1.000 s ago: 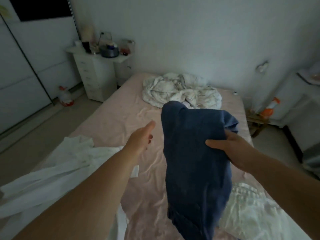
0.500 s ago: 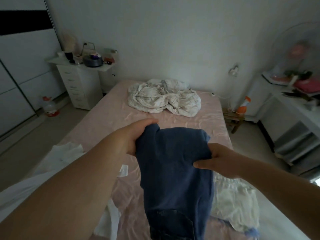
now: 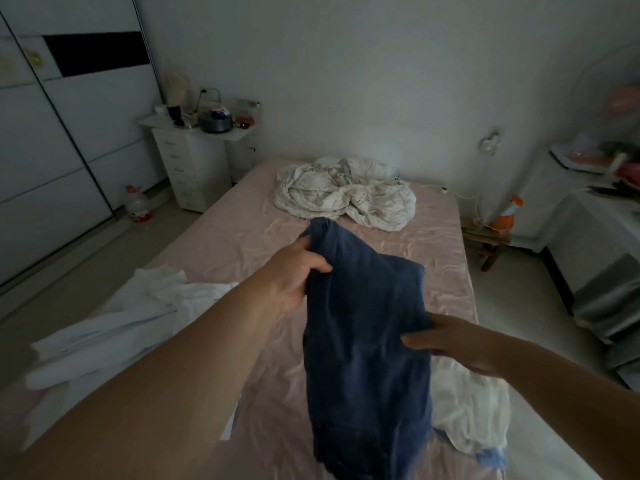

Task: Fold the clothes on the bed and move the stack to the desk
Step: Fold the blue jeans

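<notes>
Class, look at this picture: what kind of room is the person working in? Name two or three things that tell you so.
Most likely a home bedroom. A bed with a pink sheet fills the middle, a crumpled white blanket lies at its far end, and a tall sliding-door wardrobe lines the left wall.

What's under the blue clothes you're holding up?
Under the blue garment lies the pink bed sheet, with a white garment poking out beside its lower right. Whatever lies directly behind the hanging cloth is covered.

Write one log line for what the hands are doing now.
left hand: grips dark blue denim garment top | right hand: pinches its side | garment: held above pink bed sheet | fold: not done
</notes>
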